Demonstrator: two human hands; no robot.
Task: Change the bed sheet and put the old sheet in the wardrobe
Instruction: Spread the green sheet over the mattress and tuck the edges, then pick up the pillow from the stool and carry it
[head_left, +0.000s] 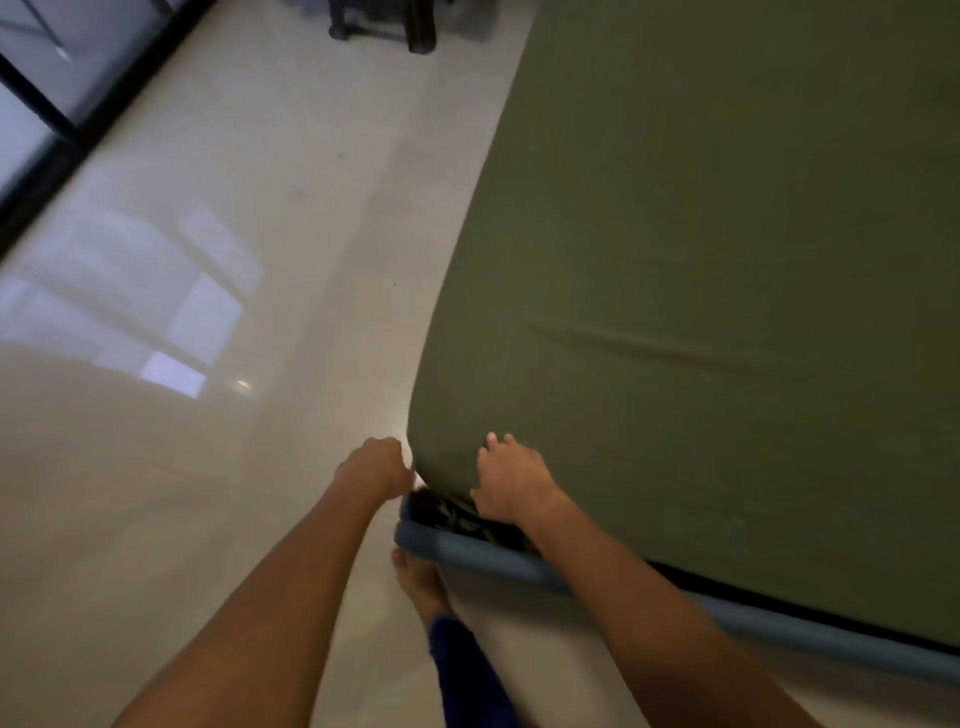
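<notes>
Both hands worked the near-left mattress corner: left hand (375, 466) curled, gripping the green sheet (727, 260) edge; right hand (511, 480) pressed flat, fingers loosely spread, steadying it

bed sheet (727, 260) on the bed, right of floor (208, 467) | bed frame rail (493, 558) before the sheet's near corner | bare foot (421, 582) just before that rail | chair legs (384, 26) far behind the sheet's left edge

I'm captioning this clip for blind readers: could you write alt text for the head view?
Both hands work at the near corner of a mattress covered by an olive-green sheet: the left hand grips the sheet's corner edge, the right hand rests on top. A blue bed frame and glossy floor lie below.
</notes>
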